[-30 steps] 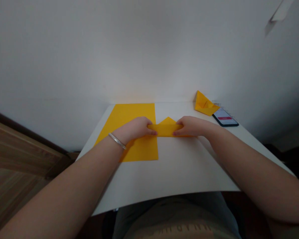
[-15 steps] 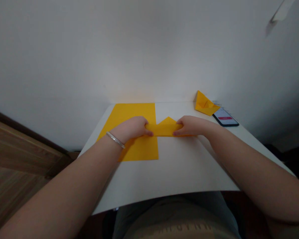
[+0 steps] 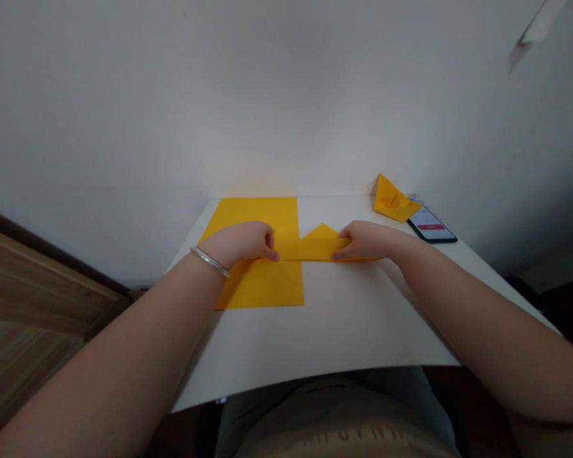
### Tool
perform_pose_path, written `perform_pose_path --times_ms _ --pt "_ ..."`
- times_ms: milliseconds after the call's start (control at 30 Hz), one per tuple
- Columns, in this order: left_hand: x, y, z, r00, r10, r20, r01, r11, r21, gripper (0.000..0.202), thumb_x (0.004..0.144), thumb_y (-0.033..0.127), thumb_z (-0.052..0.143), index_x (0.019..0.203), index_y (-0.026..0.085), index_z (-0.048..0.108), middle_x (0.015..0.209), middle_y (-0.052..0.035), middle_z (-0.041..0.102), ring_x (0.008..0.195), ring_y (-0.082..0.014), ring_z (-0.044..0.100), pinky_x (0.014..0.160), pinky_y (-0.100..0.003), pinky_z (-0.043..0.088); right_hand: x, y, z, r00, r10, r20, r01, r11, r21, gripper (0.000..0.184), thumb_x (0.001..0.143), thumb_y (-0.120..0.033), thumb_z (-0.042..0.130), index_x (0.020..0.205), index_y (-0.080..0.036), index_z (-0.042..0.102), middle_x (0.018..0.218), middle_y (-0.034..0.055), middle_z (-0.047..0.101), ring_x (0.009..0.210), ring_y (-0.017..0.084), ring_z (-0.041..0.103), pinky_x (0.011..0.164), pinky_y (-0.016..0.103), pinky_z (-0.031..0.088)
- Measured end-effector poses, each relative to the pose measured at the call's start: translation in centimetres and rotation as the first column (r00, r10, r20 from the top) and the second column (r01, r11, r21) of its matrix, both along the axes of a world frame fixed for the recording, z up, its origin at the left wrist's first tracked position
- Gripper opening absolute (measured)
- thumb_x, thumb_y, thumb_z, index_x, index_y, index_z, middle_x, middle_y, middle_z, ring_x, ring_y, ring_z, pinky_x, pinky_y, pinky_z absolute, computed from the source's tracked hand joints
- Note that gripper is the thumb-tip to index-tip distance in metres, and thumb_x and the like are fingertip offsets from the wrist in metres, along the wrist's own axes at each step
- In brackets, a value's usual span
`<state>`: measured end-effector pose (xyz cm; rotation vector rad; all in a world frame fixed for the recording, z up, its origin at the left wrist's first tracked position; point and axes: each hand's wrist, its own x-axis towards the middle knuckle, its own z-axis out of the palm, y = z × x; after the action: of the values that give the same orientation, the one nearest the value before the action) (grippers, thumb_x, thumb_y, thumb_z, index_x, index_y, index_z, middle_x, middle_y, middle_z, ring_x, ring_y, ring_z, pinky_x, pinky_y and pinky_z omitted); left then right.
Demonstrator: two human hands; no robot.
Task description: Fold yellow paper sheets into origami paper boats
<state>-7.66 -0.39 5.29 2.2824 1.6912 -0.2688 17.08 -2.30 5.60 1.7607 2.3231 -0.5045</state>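
Note:
A folded yellow paper point(image 3: 315, 249) with a long straight band and a peak at its top lies across the middle of the table. Its left end is pinched by my left hand point(image 3: 255, 242), thumb toward me and fingers behind. My right hand point(image 3: 363, 240) grips the paper's right part in the same way, its fingers hiding some of it. Under my left hand and the left end of the folded paper is a flat yellow sheet point(image 3: 267, 289).
A folded yellow paper boat point(image 3: 394, 202) rests at the table's back right, by a phone point(image 3: 432, 226) with a lit screen. The white table point(image 3: 344, 331) meets the wall point(image 3: 286, 95) at its far edge. Wooden panels point(image 3: 33, 305) stand at the left.
My left hand has slid left along the band toward its end, baring more of the folded paper. My right hand has hardly moved.

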Motion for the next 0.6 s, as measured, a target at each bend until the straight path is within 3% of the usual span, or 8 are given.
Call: perform_pose_path --times_ms 200,333,400,500,600 --pt "-0.5 0.3 0.5 1.0 -0.019 0.012 0.019 1.0 -0.02 0.029 0.064 0.037 0.063 0.087 0.018 0.062 0.084 -0.0032 0.067 0.073 -0.018 0.058 0.059 -0.024 0.037 0.1 0.1 -0.2 1.0 -0.006 0.001 0.006 1.0 -0.007 0.042 0.07 -0.052 0.062 0.096 -0.02 0.071 0.09 0.0076 0.072 0.077 0.022 0.065 0.062 0.029 0.042" --pt "1.5 -1.1 0.5 0.991 0.0 0.132 -0.029 0.976 0.215 0.03 0.077 0.031 0.048 0.1 0.014 0.06 0.099 -0.0102 0.065 0.084 -0.0218 0.061 0.07 -0.029 0.045 -0.2 0.1 0.2 1.0 0.013 -0.002 -0.013 1.0 -0.002 0.04 0.07 -0.052 0.061 0.091 -0.02 0.072 0.085 0.0071 0.072 0.073 0.022 0.063 0.059 0.029 0.041" --pt "3.0 -2.2 0.1 0.981 -0.066 0.182 -0.02 0.9 0.435 0.035 0.083 0.03 0.045 0.11 0.012 0.058 0.114 -0.0139 0.061 0.102 -0.0247 0.058 0.088 -0.034 0.044 -0.5 -0.1 0.6 1.0 0.017 -0.003 -0.017 1.0 -0.003 0.038 0.07 -0.051 0.061 0.088 -0.019 0.072 0.082 0.0068 0.072 0.07 0.021 0.063 0.058 0.029 0.041" --pt "4.9 -3.5 -1.3 0.916 -0.374 0.145 0.242 0.804 0.543 0.046 0.09 0.028 0.039 0.134 0.014 0.042 0.145 -0.0124 0.04 0.135 -0.0261 0.034 0.111 -0.043 0.023 -0.8 -0.4 1.0 0.999 0.032 0.026 -0.033 0.999 0.021 0.039 0.072 -0.052 0.059 0.088 -0.019 0.072 0.079 0.0077 0.071 0.069 0.021 0.063 0.059 0.029 0.04" --pt "5.7 -3.8 -2.9 0.859 -0.503 0.089 0.404 0.775 0.487 0.06 0.094 0.035 0.035 0.147 0.014 0.019 0.155 -0.0114 0.022 0.144 -0.0256 0.011 0.116 -0.046 0.009 -0.8 -0.4 1.0 0.998 0.054 0.043 -0.056 0.998 0.035 0.041 0.073 -0.053 0.057 0.09 -0.019 0.072 0.077 0.0084 0.071 0.07 0.022 0.063 0.059 0.028 0.041"
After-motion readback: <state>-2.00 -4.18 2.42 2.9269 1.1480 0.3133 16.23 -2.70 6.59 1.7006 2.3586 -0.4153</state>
